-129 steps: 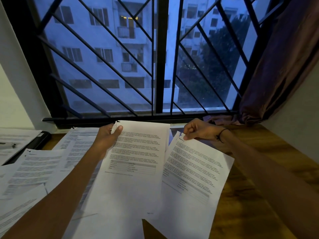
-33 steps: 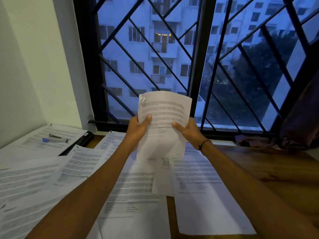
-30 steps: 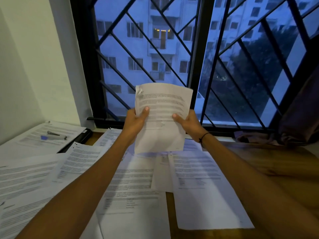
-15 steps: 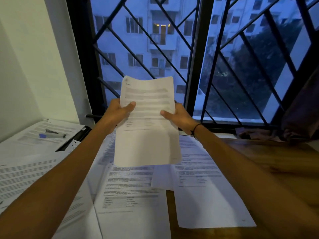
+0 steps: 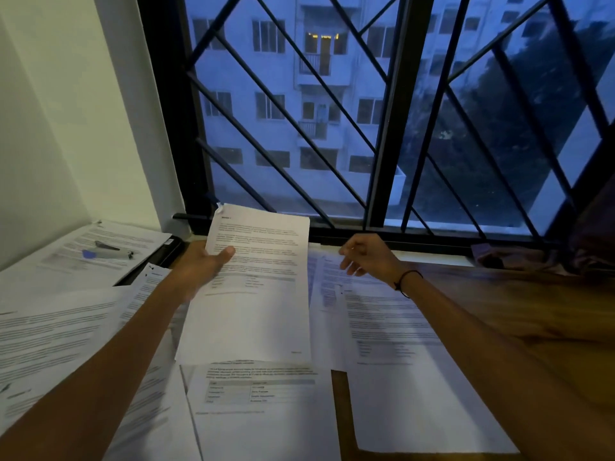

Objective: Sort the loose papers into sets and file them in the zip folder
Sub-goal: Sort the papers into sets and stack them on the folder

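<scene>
Left hand grips the printed sheet by its nine-o'clock edge; right hand, released, hovers at three o'clock.

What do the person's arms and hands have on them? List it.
Both forearms are bare, with no sleeves in view. The right wrist wears a thin dark band. The left hand and right hand show no gloves; no rings can be made out.

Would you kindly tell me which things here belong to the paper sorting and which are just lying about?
Part of the job:
- held sheet, gripped by the left hand
- loose papers spread over the table
- right hand, holding nothing

Just lying about:
- stapler on the far-left stack
- curtain
</scene>
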Demonstrator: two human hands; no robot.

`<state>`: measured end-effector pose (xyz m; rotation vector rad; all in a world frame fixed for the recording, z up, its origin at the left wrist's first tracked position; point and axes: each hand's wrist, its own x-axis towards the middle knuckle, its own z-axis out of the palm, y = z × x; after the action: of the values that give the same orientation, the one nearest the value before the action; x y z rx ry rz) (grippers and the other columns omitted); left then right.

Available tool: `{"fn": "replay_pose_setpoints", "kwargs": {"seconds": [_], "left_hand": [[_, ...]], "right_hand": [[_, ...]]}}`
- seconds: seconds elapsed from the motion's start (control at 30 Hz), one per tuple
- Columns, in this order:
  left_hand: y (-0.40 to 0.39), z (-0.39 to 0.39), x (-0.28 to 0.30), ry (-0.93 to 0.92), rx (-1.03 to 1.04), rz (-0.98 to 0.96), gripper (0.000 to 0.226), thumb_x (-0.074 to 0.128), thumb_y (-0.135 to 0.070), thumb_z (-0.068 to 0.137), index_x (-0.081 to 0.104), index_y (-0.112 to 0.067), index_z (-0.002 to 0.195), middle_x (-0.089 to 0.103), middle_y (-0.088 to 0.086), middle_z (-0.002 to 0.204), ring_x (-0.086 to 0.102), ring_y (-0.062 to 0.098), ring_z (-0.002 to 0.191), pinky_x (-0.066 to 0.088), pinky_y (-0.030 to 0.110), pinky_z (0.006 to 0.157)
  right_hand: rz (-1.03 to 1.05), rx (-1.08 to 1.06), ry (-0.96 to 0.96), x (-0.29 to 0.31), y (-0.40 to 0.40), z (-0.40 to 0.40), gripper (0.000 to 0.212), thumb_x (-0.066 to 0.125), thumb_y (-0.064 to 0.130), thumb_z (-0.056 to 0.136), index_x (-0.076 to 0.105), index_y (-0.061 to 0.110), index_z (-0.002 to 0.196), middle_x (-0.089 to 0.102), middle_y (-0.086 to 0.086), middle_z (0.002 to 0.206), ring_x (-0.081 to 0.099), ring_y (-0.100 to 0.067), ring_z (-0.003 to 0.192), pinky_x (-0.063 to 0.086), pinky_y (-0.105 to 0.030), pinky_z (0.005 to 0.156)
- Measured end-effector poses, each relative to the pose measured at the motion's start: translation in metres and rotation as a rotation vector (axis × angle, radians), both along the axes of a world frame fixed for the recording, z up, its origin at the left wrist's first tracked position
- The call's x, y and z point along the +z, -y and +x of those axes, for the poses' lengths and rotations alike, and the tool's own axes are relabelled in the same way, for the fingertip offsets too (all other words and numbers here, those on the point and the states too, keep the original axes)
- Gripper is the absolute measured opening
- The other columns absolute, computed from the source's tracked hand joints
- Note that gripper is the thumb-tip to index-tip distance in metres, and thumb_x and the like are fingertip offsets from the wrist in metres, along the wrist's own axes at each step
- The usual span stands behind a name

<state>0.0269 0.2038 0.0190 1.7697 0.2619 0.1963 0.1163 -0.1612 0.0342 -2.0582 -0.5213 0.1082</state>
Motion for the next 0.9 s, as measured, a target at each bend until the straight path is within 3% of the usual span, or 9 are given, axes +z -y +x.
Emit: {"fn": "replay_pose_setpoints", "kwargs": {"seconds": [0.07,0.1,0.2,0.27,0.37,0.47,0.7,0.8,0.9], "left_hand": [[-0.008,0.003,-0.007,-0.014,-0.017,0.013,0.039,0.077,-0.037,0.09,0.07,-0.019,0.123,0.078,0.001,0.111,0.076,0.027,0.099,0.057,0.055,0.094],[-0.011,0.004,-0.01,-0.018,-0.026,0.027,0.038,0.076,-0.036,0.091,0.07,-0.019,0.123,0.078,0.002,0.111,0.076,0.027,0.099,0.058,0.055,0.094],[-0.012,0.008,-0.012,-0.03,-0.029,0.059,0.032,0.074,-0.035,0.092,0.071,-0.017,0.119,0.079,0.001,0.106,0.077,0.026,0.095,0.059,0.053,0.091],[-0.01,0.011,-0.012,-0.037,-0.034,0.053,0.03,0.073,-0.033,0.093,0.072,-0.016,0.118,0.08,0.002,0.104,0.078,0.025,0.093,0.06,0.052,0.09],[-0.008,0.015,-0.015,-0.057,-0.029,0.069,0.031,0.073,-0.036,0.093,0.071,-0.017,0.118,0.08,-0.002,0.099,0.078,0.021,0.088,0.062,0.044,0.082],[-0.008,0.02,-0.018,-0.061,-0.019,0.072,0.03,0.073,-0.037,0.092,0.07,-0.019,0.117,0.08,-0.004,0.097,0.078,0.018,0.083,0.06,0.033,0.069],[-0.006,0.026,-0.021,-0.057,-0.012,0.047,0.03,0.075,-0.034,0.091,0.069,-0.017,0.115,0.08,-0.006,0.088,0.078,0.018,0.079,0.061,0.032,0.064],[-0.004,0.027,-0.021,-0.059,-0.015,0.03,0.026,0.075,-0.035,0.091,0.068,-0.019,0.111,0.079,-0.009,0.083,0.078,0.017,0.075,0.059,0.03,0.059],[-0.003,0.028,-0.02,-0.05,-0.017,0.008,0.015,0.073,-0.03,0.093,0.066,-0.022,0.103,0.078,-0.011,0.078,0.078,0.015,0.073,0.059,0.033,0.064]], "right_hand": [[-0.141,-0.002,0.113,-0.017,0.012,0.012,0.006,0.068,0.009,0.096,0.068,0.007,0.101,0.073,-0.007,0.091,0.071,-0.009,0.077,0.055,-0.034,0.073],[-0.238,0.002,0.175,-0.023,0.017,0.016,0.012,0.072,0.014,0.093,0.068,0.011,0.105,0.07,-0.003,0.099,0.066,-0.007,0.087,0.051,-0.034,0.081],[-0.583,0.038,0.274,-0.041,0.025,0.027,0.052,0.075,0.048,0.086,0.057,0.026,0.131,0.053,0.0,0.131,0.044,-0.017,0.121,0.035,-0.044,0.106],[-0.672,0.09,0.224,-0.043,0.026,0.031,0.073,0.074,0.059,0.083,0.047,0.027,0.143,0.042,0.0,0.145,0.035,-0.021,0.134,0.025,-0.043,0.111],[-0.649,0.148,0.098,-0.042,0.026,0.033,0.083,0.074,0.06,0.082,0.04,0.026,0.15,0.035,-0.001,0.154,0.033,-0.02,0.139,0.027,-0.037,0.114],[-0.662,0.146,0.092,-0.044,0.032,0.036,0.085,0.072,0.064,0.081,0.039,0.031,0.151,0.033,0.004,0.155,0.03,-0.019,0.142,0.019,-0.033,0.112],[-0.633,0.123,0.111,-0.048,0.035,0.037,0.083,0.073,0.065,0.079,0.041,0.033,0.149,0.034,0.007,0.154,0.029,-0.015,0.14,0.013,-0.029,0.105],[-0.606,0.09,0.069,-0.048,0.036,0.038,0.096,0.069,0.081,0.069,0.038,0.038,0.149,0.031,0.009,0.154,0.027,-0.014,0.141,0.017,-0.035,0.109],[-0.586,-0.01,0.087,-0.047,0.037,0.042,0.109,0.052,0.097,0.059,0.035,0.039,0.149,0.036,0.006,0.152,0.029,-0.019,0.142,0.022,-0.052,0.116]]}}
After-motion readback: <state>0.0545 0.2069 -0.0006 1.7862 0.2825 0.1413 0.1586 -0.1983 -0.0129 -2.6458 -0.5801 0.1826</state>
